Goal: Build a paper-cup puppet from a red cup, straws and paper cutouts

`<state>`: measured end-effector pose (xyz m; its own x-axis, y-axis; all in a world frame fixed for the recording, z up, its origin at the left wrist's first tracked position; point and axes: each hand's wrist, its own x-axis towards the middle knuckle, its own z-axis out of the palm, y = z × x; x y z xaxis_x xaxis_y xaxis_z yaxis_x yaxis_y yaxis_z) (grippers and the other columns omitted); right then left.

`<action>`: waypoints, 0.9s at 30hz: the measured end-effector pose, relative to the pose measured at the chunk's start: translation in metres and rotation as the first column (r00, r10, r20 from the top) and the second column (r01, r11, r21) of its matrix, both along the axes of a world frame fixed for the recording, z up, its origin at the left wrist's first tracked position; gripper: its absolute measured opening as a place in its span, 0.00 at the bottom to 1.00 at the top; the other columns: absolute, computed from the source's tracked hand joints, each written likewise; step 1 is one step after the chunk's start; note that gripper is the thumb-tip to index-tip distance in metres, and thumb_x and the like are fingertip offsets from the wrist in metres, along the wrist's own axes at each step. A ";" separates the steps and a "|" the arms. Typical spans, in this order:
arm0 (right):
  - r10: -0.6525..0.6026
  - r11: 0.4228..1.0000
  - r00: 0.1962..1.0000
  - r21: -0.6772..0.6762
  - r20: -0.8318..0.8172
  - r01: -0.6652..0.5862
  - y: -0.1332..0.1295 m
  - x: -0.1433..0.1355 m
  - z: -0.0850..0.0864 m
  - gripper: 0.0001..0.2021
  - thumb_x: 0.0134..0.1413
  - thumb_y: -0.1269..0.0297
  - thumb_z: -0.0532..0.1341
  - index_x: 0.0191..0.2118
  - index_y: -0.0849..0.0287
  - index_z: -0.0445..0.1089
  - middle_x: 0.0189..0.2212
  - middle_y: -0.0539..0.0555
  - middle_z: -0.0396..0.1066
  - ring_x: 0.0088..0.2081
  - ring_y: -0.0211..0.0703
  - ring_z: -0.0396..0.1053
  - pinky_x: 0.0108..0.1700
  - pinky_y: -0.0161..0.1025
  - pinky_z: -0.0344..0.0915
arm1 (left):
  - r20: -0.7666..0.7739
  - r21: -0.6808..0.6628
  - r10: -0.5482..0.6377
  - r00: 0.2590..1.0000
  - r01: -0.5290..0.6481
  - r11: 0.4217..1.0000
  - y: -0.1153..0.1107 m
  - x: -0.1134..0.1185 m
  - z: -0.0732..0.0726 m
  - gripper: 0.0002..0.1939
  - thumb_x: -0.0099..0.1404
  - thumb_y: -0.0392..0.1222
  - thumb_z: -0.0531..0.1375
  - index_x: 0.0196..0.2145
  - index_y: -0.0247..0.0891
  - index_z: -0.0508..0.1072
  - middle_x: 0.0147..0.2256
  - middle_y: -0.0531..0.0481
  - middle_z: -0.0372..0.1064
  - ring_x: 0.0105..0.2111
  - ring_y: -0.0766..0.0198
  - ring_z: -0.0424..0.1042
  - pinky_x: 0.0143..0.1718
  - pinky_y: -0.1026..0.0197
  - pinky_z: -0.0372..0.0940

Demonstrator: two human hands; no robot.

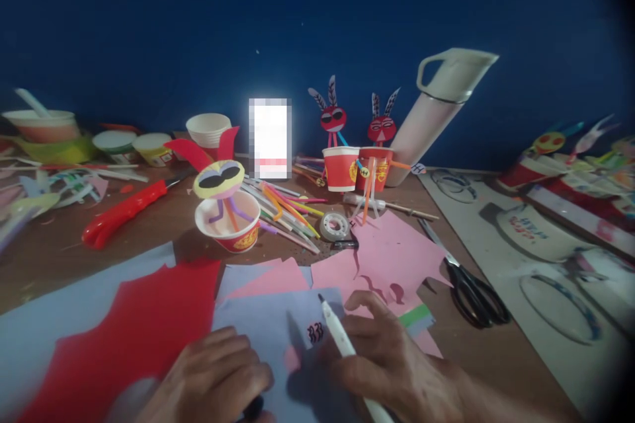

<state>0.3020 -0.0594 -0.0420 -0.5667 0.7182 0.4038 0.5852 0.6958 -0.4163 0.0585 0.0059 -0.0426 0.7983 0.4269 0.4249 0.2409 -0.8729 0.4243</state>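
My right hand [384, 350] is closed around a white marker [337, 327], its dark tip pointing up and away. Just left of that marker, a small pink piece with black wavy lines [315, 332] lies on a grey-blue paper sheet [268, 317]. A plain small pink scrap [292, 358] rests below it, partly in shadow. At the bottom, my left hand [213, 370] is curled with a small black pen cap [254, 407] at its fingertips, mostly hidden. Red paper [163, 304] with a cut edge spreads beside the left hand.
A paper-cup puppet with red ears [218, 180] stands ahead; two red cup puppets [342, 168] stand behind. Around them are a tape roll [335, 227], paper straws [278, 211], black-handled scissors [479, 294], a red-handled tool [124, 215], a tilted flask [431, 125] and a bright screen [270, 135].
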 end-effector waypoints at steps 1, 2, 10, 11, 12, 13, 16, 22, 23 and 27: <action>0.011 1.000 0.999 0.010 0.048 -0.011 -0.001 -0.001 -0.001 0.08 0.60 0.73 0.50 0.32 0.58 0.63 0.24 0.48 0.73 0.28 0.38 0.69 0.47 0.46 0.55 | -0.003 -0.005 0.005 1.000 -0.005 1.000 -0.002 -0.001 -0.003 0.18 0.71 0.48 0.44 0.29 0.41 0.67 0.20 0.56 0.66 0.20 0.68 0.67 0.26 0.68 0.64; 0.000 1.000 0.997 0.029 0.081 -0.003 -0.002 -0.002 -0.003 0.08 0.60 0.73 0.50 0.32 0.58 0.63 0.23 0.48 0.72 0.29 0.39 0.69 0.48 0.47 0.53 | -0.006 -0.013 0.011 1.000 -0.011 1.000 -0.004 -0.001 -0.005 0.18 0.71 0.48 0.45 0.29 0.41 0.68 0.21 0.55 0.67 0.21 0.67 0.68 0.27 0.68 0.64; -0.174 0.978 0.984 0.126 0.038 0.168 -0.001 0.000 -0.002 0.10 0.55 0.75 0.51 0.41 0.60 0.64 0.37 0.51 0.76 0.34 0.42 0.71 0.42 0.44 0.51 | 0.107 -0.014 -0.001 0.994 0.003 1.000 -0.008 0.004 -0.013 0.20 0.71 0.49 0.43 0.30 0.41 0.69 0.21 0.54 0.68 0.20 0.67 0.66 0.25 0.67 0.64; -0.158 0.980 0.987 0.126 0.025 0.153 -0.001 0.000 -0.002 0.09 0.56 0.74 0.51 0.41 0.59 0.64 0.38 0.51 0.76 0.34 0.41 0.72 0.41 0.43 0.52 | 0.121 0.009 -0.012 0.993 0.011 1.000 -0.008 0.004 -0.014 0.20 0.72 0.50 0.43 0.31 0.41 0.69 0.21 0.54 0.68 0.20 0.67 0.66 0.26 0.67 0.64; -0.142 0.983 0.990 0.116 0.015 0.139 -0.001 0.000 -0.002 0.08 0.57 0.73 0.51 0.40 0.59 0.64 0.38 0.50 0.77 0.34 0.41 0.72 0.40 0.42 0.52 | 0.119 0.028 -0.017 0.993 0.013 1.000 -0.008 0.005 -0.015 0.21 0.72 0.50 0.42 0.31 0.40 0.69 0.21 0.54 0.68 0.21 0.67 0.66 0.27 0.66 0.64; -0.128 0.987 0.992 0.099 0.002 0.128 0.000 0.000 -0.003 0.07 0.57 0.73 0.51 0.39 0.59 0.63 0.37 0.50 0.77 0.34 0.41 0.72 0.40 0.42 0.53 | 0.105 0.042 -0.026 0.994 0.022 0.999 -0.009 0.005 -0.016 0.21 0.72 0.50 0.42 0.31 0.40 0.69 0.22 0.53 0.68 0.22 0.66 0.67 0.28 0.66 0.65; -0.114 0.990 0.991 0.074 -0.067 0.119 -0.001 -0.003 -0.007 0.08 0.55 0.74 0.52 0.39 0.57 0.63 0.36 0.50 0.77 0.33 0.42 0.73 0.39 0.43 0.54 | 0.079 0.075 -0.048 0.996 0.042 0.996 -0.012 0.008 -0.020 0.21 0.72 0.46 0.42 0.28 0.40 0.68 0.23 0.53 0.70 0.24 0.65 0.66 0.30 0.64 0.65; -0.196 0.980 0.965 -0.022 -0.174 0.195 -0.007 -0.006 -0.005 0.16 0.48 0.81 0.55 0.40 0.54 0.62 0.36 0.47 0.78 0.36 0.40 0.74 0.43 0.41 0.60 | -0.069 0.138 -0.141 0.988 0.150 0.979 -0.018 0.008 -0.018 0.13 0.70 0.35 0.50 0.28 0.39 0.69 0.30 0.55 0.73 0.29 0.66 0.68 0.33 0.64 0.64; -0.197 0.980 0.957 -0.048 -0.211 0.191 -0.009 -0.005 -0.005 0.15 0.50 0.78 0.56 0.41 0.53 0.62 0.35 0.48 0.77 0.36 0.41 0.73 0.43 0.41 0.62 | -0.087 0.130 -0.150 0.985 0.161 0.978 -0.018 0.007 -0.017 0.12 0.69 0.36 0.51 0.30 0.39 0.70 0.32 0.55 0.74 0.31 0.66 0.69 0.34 0.63 0.64; -0.125 0.976 0.923 -0.211 -0.364 0.049 -0.013 0.000 -0.011 0.13 0.63 0.56 0.52 0.50 0.52 0.62 0.31 0.51 0.76 0.30 0.43 0.72 0.34 0.39 0.66 | -0.024 0.108 -0.148 0.989 0.149 0.983 -0.017 0.004 -0.012 0.14 0.71 0.38 0.48 0.32 0.39 0.71 0.34 0.53 0.76 0.33 0.64 0.70 0.37 0.62 0.64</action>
